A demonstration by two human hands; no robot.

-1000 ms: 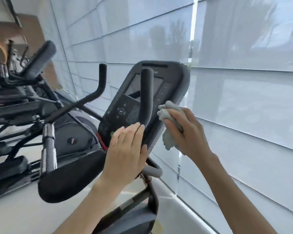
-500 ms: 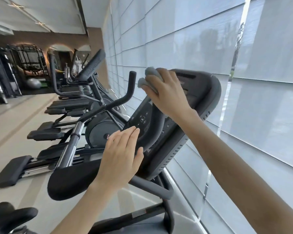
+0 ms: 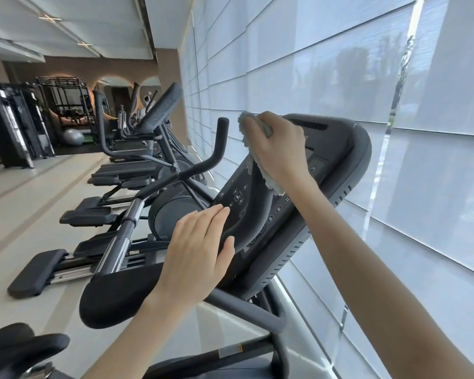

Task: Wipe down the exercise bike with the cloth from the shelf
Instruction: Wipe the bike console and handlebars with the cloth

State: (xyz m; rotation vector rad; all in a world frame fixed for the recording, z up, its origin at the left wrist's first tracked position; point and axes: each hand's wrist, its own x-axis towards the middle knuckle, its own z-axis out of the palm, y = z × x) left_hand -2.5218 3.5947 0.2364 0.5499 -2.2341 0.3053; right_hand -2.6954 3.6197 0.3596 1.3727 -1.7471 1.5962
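The exercise bike's dark grey console (image 3: 337,187) fills the middle of the head view, tilted, with round buttons on its face. A curved black handle (image 3: 253,212) rises in front of the console. My right hand (image 3: 281,149) is shut on a pale grey cloth (image 3: 268,180) and presses it over the top of that handle, near the console's upper left edge. My left hand (image 3: 197,250) is flat, fingers together, resting against the lower part of the handle and the console's left side. A padded black armrest (image 3: 115,296) sticks out lower left.
A row of other machines (image 3: 137,170) runs down the left along the window wall. White roller blinds (image 3: 394,77) cover the windows close behind the console. The bike's frame bars (image 3: 246,307) cross below my arms. Beige floor (image 3: 25,201) stretches to the left.
My right hand carried the cloth from the console's right side up to the top of the handle. The view swung up and left. My left hand stayed on the handle's base.
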